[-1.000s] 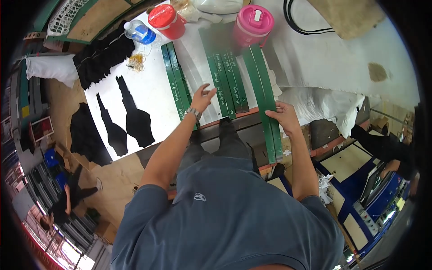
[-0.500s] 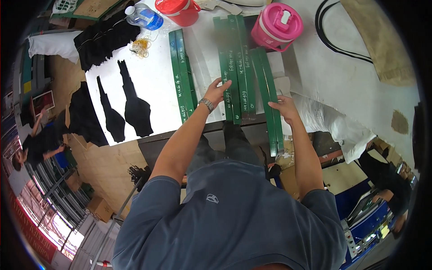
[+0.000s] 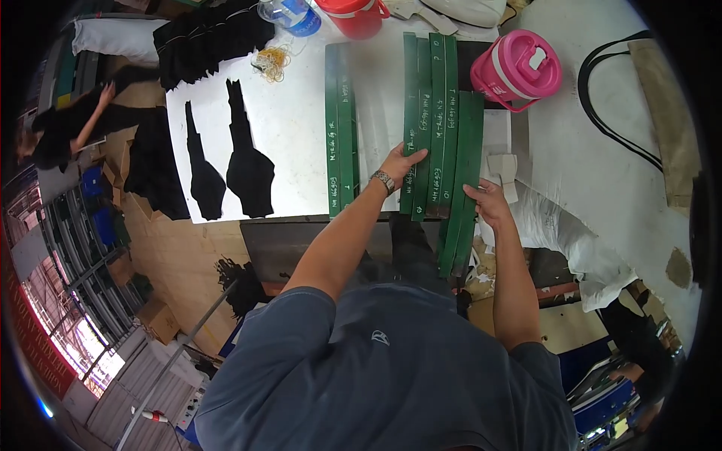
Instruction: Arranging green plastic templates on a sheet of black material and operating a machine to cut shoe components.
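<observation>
Several long green strips [image 3: 442, 113] with white handwriting lie side by side on the white table, pointing away from me. My left hand [image 3: 404, 165] grips the left edge of this group, thumb on top and fingers underneath. On the group's right side, my right hand [image 3: 489, 201] holds another green strip [image 3: 470, 143] by its edge, thumb on top. That strip's near end sticks out past the table edge and it lies against the others. A separate pair of green strips [image 3: 341, 128] lies to the left, touched by neither hand.
Two black cut fabric pieces [image 3: 250, 169] lie on the white tabletop [image 3: 297, 165] at left, near tangled yellowish bands [image 3: 271, 63]. A pink jug [image 3: 519, 69], a red-lidded container [image 3: 352, 16] and a plastic bottle [image 3: 292, 13] stand farther back. Another person [image 3: 64, 143] is at far left.
The strip in my right hand has come left against the group, closing the gap between them. The strips look turned more upright, and the whole view has shifted.
</observation>
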Available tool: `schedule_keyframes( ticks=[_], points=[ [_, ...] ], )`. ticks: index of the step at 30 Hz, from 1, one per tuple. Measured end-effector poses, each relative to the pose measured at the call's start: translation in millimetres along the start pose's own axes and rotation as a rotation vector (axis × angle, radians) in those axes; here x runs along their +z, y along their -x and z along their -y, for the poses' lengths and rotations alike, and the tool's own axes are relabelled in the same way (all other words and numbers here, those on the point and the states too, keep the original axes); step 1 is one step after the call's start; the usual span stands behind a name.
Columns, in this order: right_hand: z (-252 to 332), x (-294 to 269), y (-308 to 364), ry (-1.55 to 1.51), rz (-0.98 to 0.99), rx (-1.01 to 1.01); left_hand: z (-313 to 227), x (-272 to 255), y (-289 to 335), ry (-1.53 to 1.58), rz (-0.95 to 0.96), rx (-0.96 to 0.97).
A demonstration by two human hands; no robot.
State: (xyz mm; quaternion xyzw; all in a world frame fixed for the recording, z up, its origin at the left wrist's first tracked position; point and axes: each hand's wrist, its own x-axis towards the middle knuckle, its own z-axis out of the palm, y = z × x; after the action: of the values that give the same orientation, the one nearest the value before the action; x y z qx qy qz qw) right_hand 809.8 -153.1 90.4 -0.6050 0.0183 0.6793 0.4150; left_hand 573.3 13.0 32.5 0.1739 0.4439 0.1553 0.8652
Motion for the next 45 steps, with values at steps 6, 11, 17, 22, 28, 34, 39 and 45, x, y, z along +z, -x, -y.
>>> schedule_keyframes(
  ticks=[6, 11, 17, 22, 28, 34, 39, 45],
  points=[
    [6, 15, -5, -0.012, 0.036, -0.004, -3, -11, 13, -0.02, -0.006, 0.05],
    [1, 23, -9, 0.089, 0.064, 0.04, -5, -22, 27, -0.012, -0.016, 0.057],
    [-6, 33, -13, 0.059, 0.075, 0.018, -7, -37, 43, -0.033, -0.037, 0.032],
    [15, 28, -36, 0.119, 0.066, -0.077, -7, -38, 44, -0.019, -0.024, 0.045],
    [64, 37, -85, 0.133, 0.054, -0.1, -7, -42, 45, -0.037, -0.058, 0.106],
    [89, 52, -128, 0.138, 0.055, -0.119, -11, -42, 49, -0.151, -0.14, 0.089],
    [98, 69, -133, 0.178, 0.007, -0.132, -10, -45, 57, -0.328, -0.215, 0.113],
    [86, 63, -130, 0.228, -0.102, -0.286, -15, -28, 69, -0.356, -0.19, 0.068]
  ],
)
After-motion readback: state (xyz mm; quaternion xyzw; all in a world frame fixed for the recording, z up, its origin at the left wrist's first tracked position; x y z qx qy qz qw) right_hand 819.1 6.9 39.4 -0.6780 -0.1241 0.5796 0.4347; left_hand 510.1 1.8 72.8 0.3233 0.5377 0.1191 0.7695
